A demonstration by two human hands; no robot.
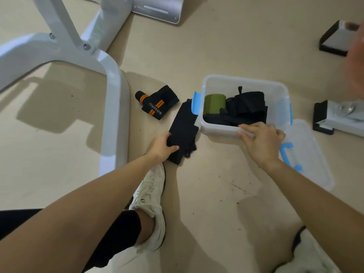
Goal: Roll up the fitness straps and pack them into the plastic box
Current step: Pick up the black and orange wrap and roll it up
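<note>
Sitting on the floor [216,46] beside a white metal frame [114,91], the person has the plastic box [244,79] in front of them. Its clear lid [311,154] is off and lies just beside it on the right. Inside the box are a green roll [214,104] and a loose heap of black straps [248,107]. They fill much of it, so packing looks well along.

Two pieces are not yet packed. A flat black strap [184,123] lies unrolled on the floor, its far end touching the box's left blue clip. A striped wrap [157,104], black with orange bands, lies near it to the left, partly rolled.

The left hand [160,147] is closed on the near end of the flat black strap, thumb on top and fingers curled under its edge. The right hand [262,140] is curled over the near rim of the box, steadying it.

The step in hand seems to be rolling this strap. To do it well, I would start from the gripped end, bring the right hand over to help, and keep the edges aligned and each turn tight. A slack roll will probably spring open, and the box has little room left.
</note>
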